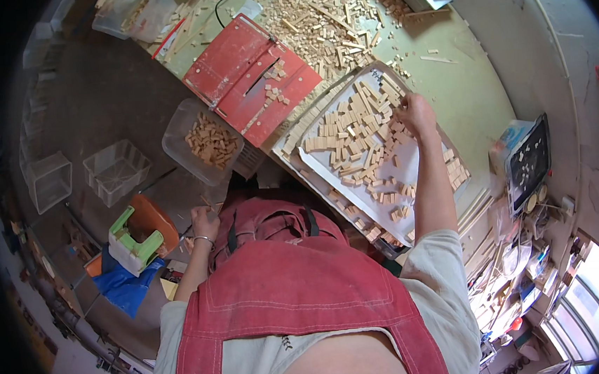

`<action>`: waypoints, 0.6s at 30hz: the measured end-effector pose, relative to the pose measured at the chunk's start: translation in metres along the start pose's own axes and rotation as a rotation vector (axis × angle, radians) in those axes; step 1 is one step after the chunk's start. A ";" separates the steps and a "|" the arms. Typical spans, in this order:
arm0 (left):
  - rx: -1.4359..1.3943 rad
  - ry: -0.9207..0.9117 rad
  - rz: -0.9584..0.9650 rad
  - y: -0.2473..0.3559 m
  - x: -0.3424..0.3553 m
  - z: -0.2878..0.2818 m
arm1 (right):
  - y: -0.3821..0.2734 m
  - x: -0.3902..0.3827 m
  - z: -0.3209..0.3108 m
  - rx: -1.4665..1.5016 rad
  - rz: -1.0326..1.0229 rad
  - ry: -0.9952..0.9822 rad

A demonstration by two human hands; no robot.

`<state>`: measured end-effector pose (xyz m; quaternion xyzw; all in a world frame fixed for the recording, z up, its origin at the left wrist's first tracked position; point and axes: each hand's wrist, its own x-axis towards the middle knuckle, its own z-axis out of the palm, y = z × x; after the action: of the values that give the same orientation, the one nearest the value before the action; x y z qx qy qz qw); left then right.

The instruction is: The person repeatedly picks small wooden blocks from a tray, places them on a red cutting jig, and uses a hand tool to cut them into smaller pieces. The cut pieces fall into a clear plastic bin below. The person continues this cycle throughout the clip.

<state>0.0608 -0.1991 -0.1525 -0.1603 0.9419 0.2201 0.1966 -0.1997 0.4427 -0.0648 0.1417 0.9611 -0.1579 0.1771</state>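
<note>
My right hand [417, 116] reaches over the far right part of a shallow tray lined with white paper [322, 167]. Its fingers are drawn together among small wooden blocks [358, 129]; whatever they hold is hidden. Many blocks lie in rows, while others are scattered loosely over the paper. Down beside my lap, at the left, is my left hand [205, 221], its fingers curled. A small wood-coloured bit seems to show at the fingertips, too small to name. Left of the tray lies a red metal plate [230, 69] with a dark slot and several little wood pieces on it.
Wood offcuts [329, 26] are heaped on the pale green bench [467, 82] beyond the plate. A clear bin of blocks [208, 145] stands below the plate, left of my knees. Further left are an empty clear crate [117, 172] and a green and white stool [135, 242].
</note>
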 end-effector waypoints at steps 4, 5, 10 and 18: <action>0.009 -0.009 -0.008 0.002 0.002 -0.001 | 0.028 0.005 0.023 0.159 0.026 0.051; 0.011 -0.009 -0.009 0.002 0.001 -0.001 | 0.032 0.006 0.027 0.218 0.044 0.075; 0.012 -0.011 -0.001 -0.001 -0.001 0.002 | 0.032 0.002 0.027 0.280 0.014 0.017; 0.027 -0.068 -0.056 0.001 0.001 0.000 | 0.050 0.009 0.037 0.209 -0.126 0.060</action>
<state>0.0595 -0.1989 -0.1524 -0.1761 0.9327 0.2074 0.2369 -0.1808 0.4767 -0.1139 0.1036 0.9511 -0.2639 0.1223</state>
